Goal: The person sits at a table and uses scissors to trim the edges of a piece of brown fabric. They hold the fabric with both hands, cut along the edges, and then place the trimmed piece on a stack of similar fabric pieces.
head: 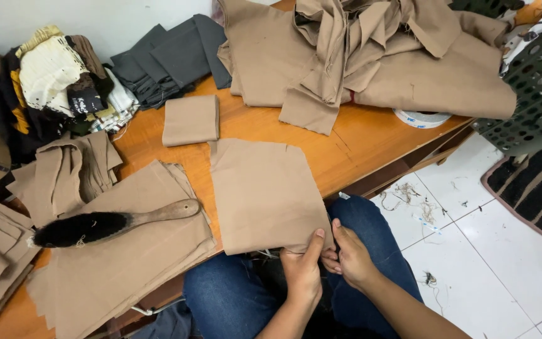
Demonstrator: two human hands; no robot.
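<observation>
Head view, looking down over the desk [359, 141] edge. A tan fabric panel [261, 191] lies flat on the wood, its near edge hanging over the desk toward the lap. The left hand [302, 270] pinches the panel's near right corner, thumb laid on top of the cloth. The right hand [349, 254] sits just beside it, fingers curled at the same corner, touching the left hand; whether it actually grips cloth I cannot tell.

Left of the panel: a stack of larger tan pieces [127, 251] with a wooden-handled black brush [105, 225] lying across it. Beyond the panel, a small folded tan square [191, 119]. Far side: a heap of tan fabric [371, 56], grey cloth [170, 56].
</observation>
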